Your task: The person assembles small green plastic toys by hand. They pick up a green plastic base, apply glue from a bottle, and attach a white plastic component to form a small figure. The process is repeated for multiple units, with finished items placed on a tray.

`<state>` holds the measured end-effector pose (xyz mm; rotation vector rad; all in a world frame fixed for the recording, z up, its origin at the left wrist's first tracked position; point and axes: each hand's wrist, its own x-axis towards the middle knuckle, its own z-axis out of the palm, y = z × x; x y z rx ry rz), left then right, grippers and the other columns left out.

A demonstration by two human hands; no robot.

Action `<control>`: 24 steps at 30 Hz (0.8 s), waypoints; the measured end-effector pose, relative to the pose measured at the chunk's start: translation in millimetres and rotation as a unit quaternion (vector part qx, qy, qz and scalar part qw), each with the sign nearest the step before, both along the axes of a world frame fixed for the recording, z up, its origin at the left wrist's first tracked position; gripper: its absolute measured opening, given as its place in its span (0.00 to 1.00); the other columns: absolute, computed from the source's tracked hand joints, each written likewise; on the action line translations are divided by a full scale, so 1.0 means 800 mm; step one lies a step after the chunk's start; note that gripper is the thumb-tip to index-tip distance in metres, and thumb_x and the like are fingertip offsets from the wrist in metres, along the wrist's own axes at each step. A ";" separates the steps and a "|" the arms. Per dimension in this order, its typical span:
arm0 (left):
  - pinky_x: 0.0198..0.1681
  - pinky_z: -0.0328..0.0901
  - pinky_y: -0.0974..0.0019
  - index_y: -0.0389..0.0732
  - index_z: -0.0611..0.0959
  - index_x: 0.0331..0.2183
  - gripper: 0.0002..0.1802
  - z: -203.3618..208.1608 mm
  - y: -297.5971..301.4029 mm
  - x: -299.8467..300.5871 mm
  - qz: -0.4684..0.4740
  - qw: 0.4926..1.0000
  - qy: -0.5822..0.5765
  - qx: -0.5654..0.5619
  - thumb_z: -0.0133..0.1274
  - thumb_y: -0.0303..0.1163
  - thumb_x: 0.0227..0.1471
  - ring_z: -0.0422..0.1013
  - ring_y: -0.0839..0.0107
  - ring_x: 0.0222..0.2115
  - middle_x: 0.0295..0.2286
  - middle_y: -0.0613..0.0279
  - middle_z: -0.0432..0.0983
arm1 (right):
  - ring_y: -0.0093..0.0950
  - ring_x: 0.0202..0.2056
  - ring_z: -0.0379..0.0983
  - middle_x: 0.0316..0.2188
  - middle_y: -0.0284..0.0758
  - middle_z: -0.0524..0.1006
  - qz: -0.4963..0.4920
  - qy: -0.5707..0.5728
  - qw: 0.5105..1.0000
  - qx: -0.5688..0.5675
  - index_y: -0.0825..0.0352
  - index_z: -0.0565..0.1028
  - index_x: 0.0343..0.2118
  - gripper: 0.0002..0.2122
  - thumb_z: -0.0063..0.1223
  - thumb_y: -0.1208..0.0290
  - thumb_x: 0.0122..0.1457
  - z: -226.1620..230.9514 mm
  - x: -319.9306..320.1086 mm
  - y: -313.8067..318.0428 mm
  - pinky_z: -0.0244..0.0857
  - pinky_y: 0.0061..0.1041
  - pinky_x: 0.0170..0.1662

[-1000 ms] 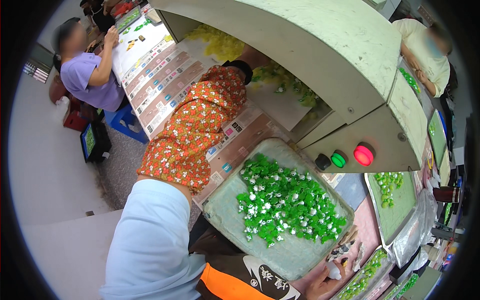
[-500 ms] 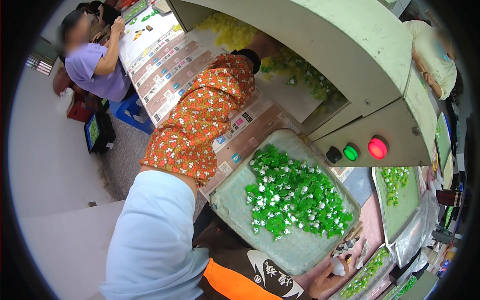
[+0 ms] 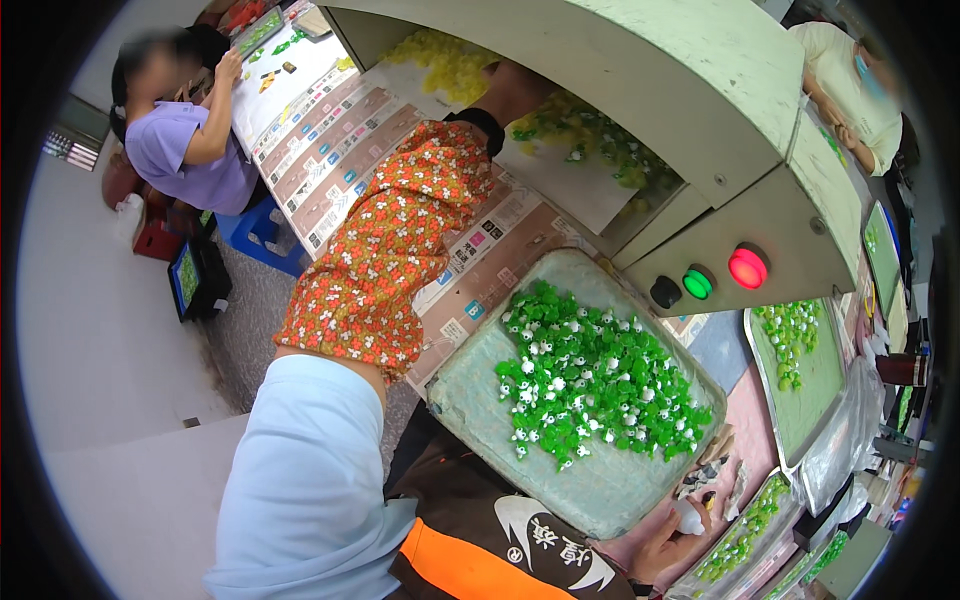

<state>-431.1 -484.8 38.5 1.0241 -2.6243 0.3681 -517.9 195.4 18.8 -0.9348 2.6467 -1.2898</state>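
My left arm, in a floral sleeve cover and a dark wristband, reaches under the hood of a pale machine (image 3: 600,60). Only part of my left hand (image 3: 515,92) shows there, near yellow pieces (image 3: 440,65); its fingers are hidden. A grey-green tray (image 3: 480,400) in front of me bears a heap of small green pieces with white figures (image 3: 600,375). Low at the right, beside the tray's near corner, my right hand (image 3: 662,545) is closed around a small whitish rounded thing (image 3: 688,517), whose kind I cannot make out.
More green pieces (image 3: 585,140) lie under the hood. The machine's side carries a black knob (image 3: 665,292), a green light (image 3: 697,284) and a red light (image 3: 748,267). Trays (image 3: 815,400) stand at the right. A person in purple (image 3: 190,150) sits far left, another person (image 3: 855,90) far right.
My left arm has shifted slightly left and up in the picture, still under the hood. My right hand shows more and sits a little higher. The whole view has tilted slightly.
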 end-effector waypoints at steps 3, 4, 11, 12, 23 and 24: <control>0.48 0.67 0.52 0.48 0.78 0.55 0.21 0.003 -0.001 0.010 -0.052 0.994 0.093 0.041 0.49 0.38 0.61 0.71 0.59 0.51 0.53 0.58 0.75 | 0.35 0.49 0.70 0.48 0.43 0.70 0.008 0.001 1.000 -0.008 0.73 0.67 0.53 0.16 0.52 0.76 0.65 -0.002 -0.001 0.002 0.65 0.32 0.54; 0.48 0.68 0.53 0.46 0.78 0.54 0.21 0.006 0.008 0.012 -0.077 0.979 0.163 0.098 0.51 0.38 0.60 0.72 0.59 0.50 0.52 0.58 0.76 | 0.35 0.49 0.70 0.48 0.43 0.70 0.004 0.003 1.000 -0.009 0.73 0.67 0.53 0.15 0.52 0.76 0.65 -0.002 0.000 0.002 0.65 0.32 0.54; 0.50 0.68 0.55 0.38 0.81 0.48 0.23 -0.040 -0.022 0.015 -0.140 0.884 0.376 0.240 0.60 0.40 0.54 0.74 0.52 0.45 0.45 0.51 0.79 | 0.34 0.49 0.70 0.48 0.42 0.70 0.011 0.000 1.000 -0.024 0.73 0.67 0.53 0.15 0.52 0.77 0.65 -0.004 0.000 0.004 0.65 0.31 0.54; 0.50 0.68 0.54 0.37 0.81 0.48 0.24 -0.040 -0.020 0.011 -0.143 0.898 0.352 0.224 0.61 0.40 0.53 0.74 0.51 0.45 0.44 0.50 0.79 | 0.34 0.49 0.70 0.48 0.42 0.70 0.008 0.001 1.000 -0.026 0.73 0.67 0.53 0.15 0.52 0.77 0.65 -0.004 0.002 0.005 0.65 0.31 0.54; 0.51 0.74 0.57 0.37 0.77 0.43 0.10 0.047 0.109 0.058 -0.100 0.505 0.503 0.694 0.56 0.26 0.59 0.71 0.72 0.34 0.35 0.64 0.72 | 0.33 0.49 0.69 0.49 0.42 0.70 0.008 -0.010 0.999 -0.040 0.72 0.68 0.53 0.14 0.51 0.77 0.66 -0.003 0.005 0.006 0.65 0.30 0.54; 0.51 0.74 0.60 0.35 0.77 0.46 0.12 0.055 0.116 0.065 -0.110 0.513 0.486 0.699 0.55 0.26 0.60 0.72 0.72 0.35 0.35 0.64 0.72 | 0.33 0.50 0.69 0.50 0.41 0.70 0.008 -0.017 0.999 -0.041 0.72 0.67 0.53 0.14 0.50 0.76 0.67 -0.003 0.005 0.007 0.65 0.30 0.54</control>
